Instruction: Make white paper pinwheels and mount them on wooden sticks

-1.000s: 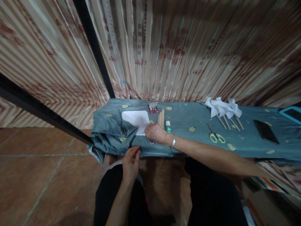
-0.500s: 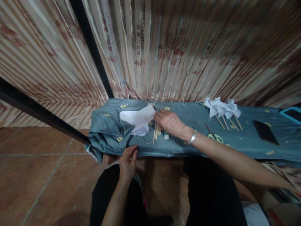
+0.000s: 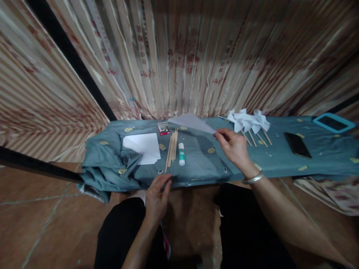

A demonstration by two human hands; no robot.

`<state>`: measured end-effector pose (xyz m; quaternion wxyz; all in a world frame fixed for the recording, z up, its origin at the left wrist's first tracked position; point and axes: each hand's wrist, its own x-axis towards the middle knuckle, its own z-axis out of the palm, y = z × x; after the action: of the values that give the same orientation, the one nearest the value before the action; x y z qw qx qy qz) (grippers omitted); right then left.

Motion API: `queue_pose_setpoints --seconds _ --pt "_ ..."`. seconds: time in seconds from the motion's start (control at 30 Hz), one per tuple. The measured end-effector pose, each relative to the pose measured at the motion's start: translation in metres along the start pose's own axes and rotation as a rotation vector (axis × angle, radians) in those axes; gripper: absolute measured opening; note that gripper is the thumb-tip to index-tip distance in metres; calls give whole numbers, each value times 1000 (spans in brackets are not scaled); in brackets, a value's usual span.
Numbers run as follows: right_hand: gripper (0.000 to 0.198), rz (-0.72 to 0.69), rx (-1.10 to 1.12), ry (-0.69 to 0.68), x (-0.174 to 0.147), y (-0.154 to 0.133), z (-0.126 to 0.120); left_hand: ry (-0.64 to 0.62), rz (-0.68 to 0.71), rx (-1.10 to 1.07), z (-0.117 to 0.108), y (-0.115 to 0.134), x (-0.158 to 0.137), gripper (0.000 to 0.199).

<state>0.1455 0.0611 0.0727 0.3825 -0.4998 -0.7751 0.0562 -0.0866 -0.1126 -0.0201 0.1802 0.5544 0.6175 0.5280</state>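
Observation:
My right hand pinches a sheet of white paper by one corner, and the sheet hangs slanted above the cloth. My left hand is at the front edge of the bench, holding nothing, thumb and fingers a little apart. A stack of white paper lies on the left. Beside it are several thin wooden sticks and a green and white glue stick. Behind the sticks sits a small red box with tiny metallic pieces inside.
Several white paper pinwheels on sticks lie to the right. Farther right are a black phone and a blue-framed tablet. A patterned blue-grey cloth covers the bench. Behind it hangs a striped curtain; a dark post stands at left.
My right hand has lifted the sheet off the stack and carried it rightward, past the sticks and glue stick. The view has shifted right. My left hand stays near the bench edge.

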Motion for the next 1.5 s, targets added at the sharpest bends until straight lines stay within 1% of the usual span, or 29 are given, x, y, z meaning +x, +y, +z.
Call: queue_pose_setpoints --seconds 0.07,0.13,0.17,0.27,0.37,0.47,0.53,0.63,0.7,0.73,0.8,0.87,0.93,1.0,1.1,1.17,1.23,1.3,1.4,1.5 --pt "24 -34 -19 -56 -17 18 2 -81 36 -16 19 13 1 23" --pt "25 -68 -23 -140 -34 39 6 -172 89 -2 38 22 5 24" --pt "26 -78 -30 -173 -43 49 7 -190 120 17 47 24 8 26" --pt "27 -70 -17 -226 -67 79 8 -152 266 123 71 27 22 34" --pt "27 -53 0 -234 -82 101 3 -124 397 260 90 26 36 48" --pt "27 -42 15 -241 -88 114 -3 -160 470 346 105 22 48 54" --pt "27 -43 27 -256 -90 119 -5 -219 483 373 112 18 54 51" --pt "27 -56 14 -280 -91 121 -8 -294 480 417 119 13 61 35" --pt "26 -85 -13 -271 -94 116 -10 -321 479 438 122 14 63 26" --pt "26 -106 -20 -261 -95 111 -11 -331 479 444 123 15 63 23" --pt "32 -141 3 -248 -98 99 -14 -345 480 452 126 20 62 22" --pt "32 -140 70 -242 -100 85 -17 -345 488 452 129 26 59 22" --pt "22 -85 156 -216 -98 76 -19 -329 495 436 132 30 56 23" --pt "18 -6 225 -184 -93 73 -17 -295 496 413 134 32 54 24" --pt "17 110 279 -149 -80 79 -9 -214 490 402 133 35 54 36" --pt "17 186 293 -156 -70 86 -1 -190 526 409 132 38 53 44" --pt "16 244 273 -163 -61 91 7 -234 601 432 131 42 50 45" --pt "14 272 216 -183 -54 94 15 -328 654 480 134 45 45 45" --pt "14 286 99 -208 -50 94 22 -452 626 582 140 45 38 48" --pt "14 296 10 -215 -50 93 27 -522 570 646 144 41 35 53"
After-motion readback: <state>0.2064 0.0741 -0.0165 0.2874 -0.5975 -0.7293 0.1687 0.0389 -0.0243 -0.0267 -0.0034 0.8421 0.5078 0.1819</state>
